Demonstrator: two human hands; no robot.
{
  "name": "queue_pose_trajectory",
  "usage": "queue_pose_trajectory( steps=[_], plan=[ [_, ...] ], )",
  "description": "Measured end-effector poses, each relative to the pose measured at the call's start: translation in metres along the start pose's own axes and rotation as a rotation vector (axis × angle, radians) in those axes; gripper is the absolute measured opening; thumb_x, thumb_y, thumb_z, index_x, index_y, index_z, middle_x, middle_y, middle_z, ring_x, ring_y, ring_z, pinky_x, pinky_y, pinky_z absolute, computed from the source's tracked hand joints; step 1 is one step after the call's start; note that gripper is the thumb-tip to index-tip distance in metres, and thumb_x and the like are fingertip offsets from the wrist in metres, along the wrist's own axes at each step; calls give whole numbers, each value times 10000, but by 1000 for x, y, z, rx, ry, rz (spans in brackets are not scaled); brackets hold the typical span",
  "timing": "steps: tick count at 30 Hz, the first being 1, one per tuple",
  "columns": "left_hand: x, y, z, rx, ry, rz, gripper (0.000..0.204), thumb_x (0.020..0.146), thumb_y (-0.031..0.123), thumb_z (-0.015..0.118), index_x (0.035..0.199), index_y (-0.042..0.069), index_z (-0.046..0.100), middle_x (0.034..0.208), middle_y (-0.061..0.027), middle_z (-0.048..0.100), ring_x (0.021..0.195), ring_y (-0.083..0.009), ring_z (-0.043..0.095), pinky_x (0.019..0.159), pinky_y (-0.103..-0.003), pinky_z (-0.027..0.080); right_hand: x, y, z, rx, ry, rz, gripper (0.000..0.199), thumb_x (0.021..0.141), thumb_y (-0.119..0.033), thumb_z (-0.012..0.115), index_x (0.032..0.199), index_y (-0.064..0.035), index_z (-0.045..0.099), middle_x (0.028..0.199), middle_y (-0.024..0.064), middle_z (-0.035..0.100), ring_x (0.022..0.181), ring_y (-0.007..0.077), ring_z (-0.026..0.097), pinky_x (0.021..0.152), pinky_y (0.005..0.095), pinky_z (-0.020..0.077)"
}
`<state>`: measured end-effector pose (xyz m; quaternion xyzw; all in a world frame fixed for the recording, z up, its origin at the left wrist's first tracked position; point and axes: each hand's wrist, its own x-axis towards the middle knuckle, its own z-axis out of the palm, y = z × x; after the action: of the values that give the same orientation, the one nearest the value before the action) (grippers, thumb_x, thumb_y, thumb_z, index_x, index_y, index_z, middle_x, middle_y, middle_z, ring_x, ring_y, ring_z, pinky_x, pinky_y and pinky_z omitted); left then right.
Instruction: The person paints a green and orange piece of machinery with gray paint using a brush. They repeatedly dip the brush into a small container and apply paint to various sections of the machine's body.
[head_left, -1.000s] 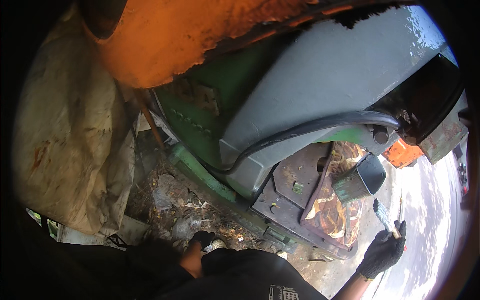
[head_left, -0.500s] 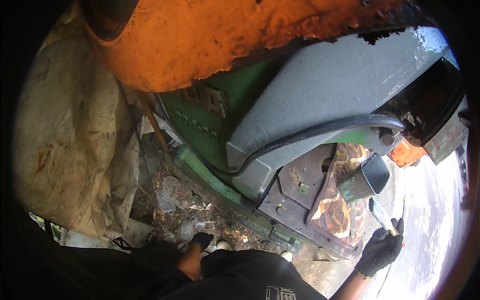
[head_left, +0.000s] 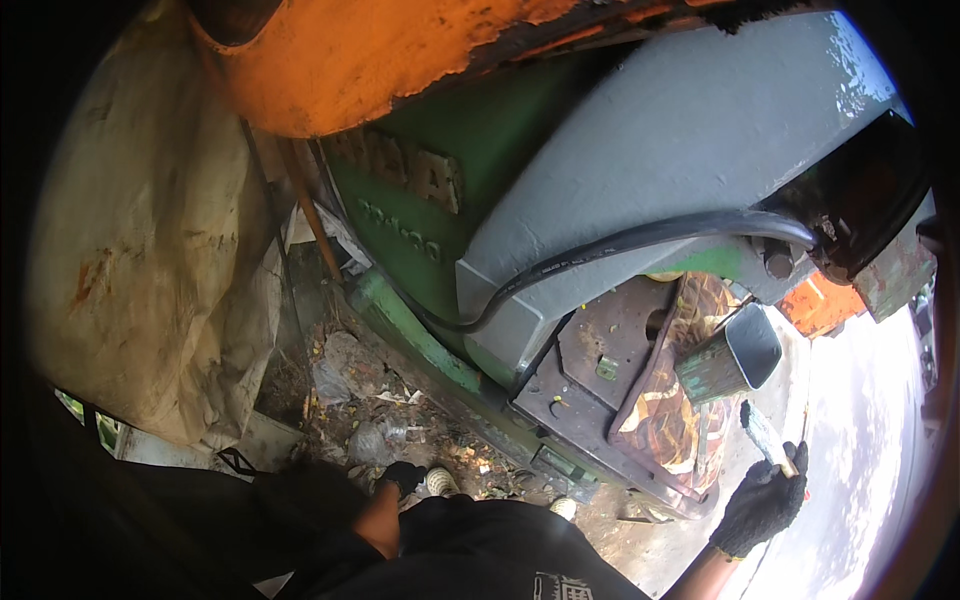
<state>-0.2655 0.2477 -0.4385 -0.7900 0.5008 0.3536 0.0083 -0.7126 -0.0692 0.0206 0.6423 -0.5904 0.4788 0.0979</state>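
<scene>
1. Gripping a paint brush (head_left: pixel 765 437) at the lower right of the frame, the gloved right hand (head_left: pixel 762 503) is closed around the handle, with the whitish bristle end pointing up toward the small green tin (head_left: pixel 733 360) just above it.
2. Loading the brush well probably means dipping only the bristle tips into that tin and wiping the excess on its rim, since the tin is sitting tilted on the patterned cloth (head_left: pixel 672 400) and could tip if it is pushed.
3. Resting low at the bottom centre, the gloved left hand (head_left: pixel 403 476) is touching the littered ground (head_left: pixel 360 420); whether it is holding anything cannot be told, because the fingers are hidden among the debris.
4. Keeping the brush clear of the black hose (head_left: pixel 640 240) and the dark metal plate (head_left: pixel 600 350) looks wise while the hand is travelling toward the grey painted body (head_left: pixel 680 130) of the machine.
5. Comparing with a second ago, the right hand is sitting slightly lower in the frame and the brush is tilting a little more toward the left, while the tin is staying put on the cloth.
6. Filling more of the upper frame than a second ago, the rusty orange part (head_left: pixel 400 50) and the green panel (head_left: pixel 400 200) are looming larger, and the left hand is holding the same spot.
</scene>
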Motion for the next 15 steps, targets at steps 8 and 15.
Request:
queue_pose_trajectory(
  steps=[8,15],
  plan=[
    [-12,49,5,-396,-103,-324,652,974,600,405,862,66,761,828,-129,740,814,-301,698,808,-450,498,17,-7,1,-313,49,-289,277,918,-119,534,1147,-12,648,1210,99,707,1090,270,680,921,343,526],
    [-20,22,5,-217,-93,-213,494,993,480,437,930,121,769,978,-146,746,976,-358,690,912,-463,500,13,2,8,205,-142,4,417,975,-153,487,1341,45,508,1293,146,622,1161,220,598,940,310,505]
  ],
)
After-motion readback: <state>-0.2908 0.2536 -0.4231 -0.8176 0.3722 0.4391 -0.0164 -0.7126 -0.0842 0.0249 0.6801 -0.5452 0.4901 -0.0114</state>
